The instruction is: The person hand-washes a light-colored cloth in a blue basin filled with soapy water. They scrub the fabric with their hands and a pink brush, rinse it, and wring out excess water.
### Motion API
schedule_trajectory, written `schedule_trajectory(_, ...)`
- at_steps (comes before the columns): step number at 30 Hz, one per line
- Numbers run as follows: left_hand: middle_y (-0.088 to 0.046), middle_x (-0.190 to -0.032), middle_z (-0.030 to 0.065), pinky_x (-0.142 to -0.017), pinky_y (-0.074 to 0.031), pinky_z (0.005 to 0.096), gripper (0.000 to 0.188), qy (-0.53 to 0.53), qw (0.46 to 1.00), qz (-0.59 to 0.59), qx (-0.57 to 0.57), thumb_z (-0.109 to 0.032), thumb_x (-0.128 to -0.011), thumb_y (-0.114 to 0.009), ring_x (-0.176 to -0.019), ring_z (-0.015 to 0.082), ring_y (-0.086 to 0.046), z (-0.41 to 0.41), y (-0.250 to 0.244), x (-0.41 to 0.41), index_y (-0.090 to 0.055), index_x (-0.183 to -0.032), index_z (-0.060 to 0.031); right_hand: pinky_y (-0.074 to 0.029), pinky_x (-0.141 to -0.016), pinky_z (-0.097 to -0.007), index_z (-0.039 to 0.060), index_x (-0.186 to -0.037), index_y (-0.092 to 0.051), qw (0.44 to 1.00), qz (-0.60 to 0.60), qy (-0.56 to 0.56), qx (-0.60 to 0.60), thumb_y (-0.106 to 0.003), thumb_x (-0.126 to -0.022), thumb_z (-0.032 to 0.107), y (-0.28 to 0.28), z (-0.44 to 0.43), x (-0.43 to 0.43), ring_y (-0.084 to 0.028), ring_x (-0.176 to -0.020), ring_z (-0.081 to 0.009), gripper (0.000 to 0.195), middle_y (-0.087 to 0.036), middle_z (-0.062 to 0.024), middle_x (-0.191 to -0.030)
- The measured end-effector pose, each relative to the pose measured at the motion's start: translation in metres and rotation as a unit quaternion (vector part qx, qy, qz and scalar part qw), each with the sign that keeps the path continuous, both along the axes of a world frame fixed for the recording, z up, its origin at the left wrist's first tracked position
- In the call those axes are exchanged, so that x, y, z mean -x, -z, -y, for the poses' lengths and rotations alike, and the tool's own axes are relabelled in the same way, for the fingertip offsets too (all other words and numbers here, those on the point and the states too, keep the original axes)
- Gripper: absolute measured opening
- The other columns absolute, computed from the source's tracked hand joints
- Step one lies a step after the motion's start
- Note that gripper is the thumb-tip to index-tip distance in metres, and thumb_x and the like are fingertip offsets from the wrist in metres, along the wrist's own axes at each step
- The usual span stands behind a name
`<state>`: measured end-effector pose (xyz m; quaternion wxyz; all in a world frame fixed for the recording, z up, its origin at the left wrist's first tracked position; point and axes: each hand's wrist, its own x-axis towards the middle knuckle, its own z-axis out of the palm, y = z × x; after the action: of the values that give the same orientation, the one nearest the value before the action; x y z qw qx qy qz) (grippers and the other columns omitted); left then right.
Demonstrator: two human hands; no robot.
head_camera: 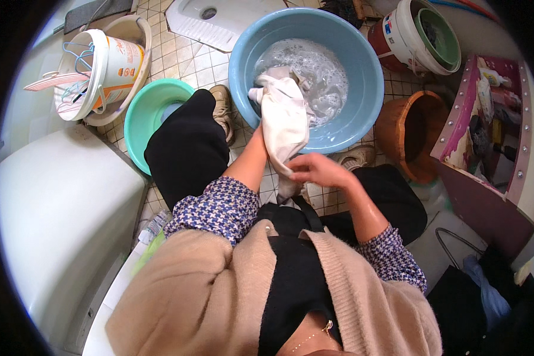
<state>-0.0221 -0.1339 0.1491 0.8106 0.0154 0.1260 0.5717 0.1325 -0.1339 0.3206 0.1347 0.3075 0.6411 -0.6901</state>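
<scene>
A wet whitish cloth (285, 118) hangs over the near rim of a large blue plastic basin (360, 113). Its upper part rests above foamy water (325, 75), and its lower end, greyish and soiled, dangles outside over the tiles. The fingers of my right hand (320, 169) pinch the cloth's edge below the rim. My left forearm reaches up to the cloth, which covers my left hand, so its fingers are hidden. More greyish fabric (300, 80) lies bunched in the water beside the cloth.
A green plastic basin (138, 127) stands by my left knee. Behind it, a white bucket (115, 71) holds hangers. A squat toilet (231, 18) is set in the tiled floor. To the right are an orange-brown bucket (385, 120), stacked buckets (394, 40) and an open-topped box (471, 196) of bottles.
</scene>
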Motion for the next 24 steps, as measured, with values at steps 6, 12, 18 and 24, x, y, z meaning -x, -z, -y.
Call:
schedule_trajectory(6, -0.059, -0.096, 0.0130, -0.070, -0.052, 0.0322, 0.045, 0.043, 0.976, -0.099, 0.191, -0.018, -0.076, -0.065, -0.082, 0.0222, -0.060, -0.011, -0.052, -0.003, -0.047, -0.114, -0.0019, -0.045, -0.081, -0.0326, -0.0037, -0.117, -0.050, 0.914, 0.017, 0.362, -0.181, -0.065, -0.077, 0.034, 0.028, -0.073, 0.004, -0.056, -0.095, -0.0224, 0.057, -0.057, -0.0149, -0.108)
schedule_trajectory(12, -0.057, -0.100, 0.0163, -0.073, -0.054, 0.0386, 0.046, 0.032, 0.979, -0.140, 0.146, -0.006, -0.076, -0.061, -0.084, 0.0263, -0.062, -0.031, -0.109, -0.017, -0.042, -0.117, 0.0033, -0.044, -0.083, -0.0334, -0.0066, -0.113, -0.052, 0.895, 0.029, 0.346, -0.282, -0.065, -0.076, 0.025, 0.019, -0.092, -0.002, -0.058, -0.097, -0.0276, 0.050, -0.058, -0.0231, -0.104)
schedule_trajectory(18, -0.056, -0.103, 0.0160, -0.076, -0.052, 0.0338, 0.050, 0.043, 0.982, -0.158, 0.089, -0.008, -0.074, -0.062, -0.087, 0.0236, -0.060, -0.053, -0.170, -0.026, -0.041, -0.118, 0.0039, -0.046, -0.068, -0.0243, -0.0045, -0.095, -0.060, 0.827, -0.118, 0.517, -0.186, -0.056, -0.085, 0.016, -0.060, -0.108, -0.024, -0.056, -0.074, -0.0106, 0.024, -0.062, -0.0068, -0.085)
schedule_trajectory(24, -0.055, -0.106, 0.0215, -0.079, -0.050, 0.0356, 0.052, 0.003, 0.955, -0.277, 0.109, -0.016, -0.074, -0.065, -0.093, 0.0270, -0.059, -0.074, -0.138, -0.015, -0.044, -0.114, 0.0096, -0.049, -0.065, -0.0247, -0.0042, -0.089, -0.060, 0.714, -0.223, 0.652, -0.122, -0.055, -0.085, 0.011, -0.096, -0.126, -0.027, -0.059, -0.070, -0.0129, 0.017, -0.062, -0.0085, -0.082)
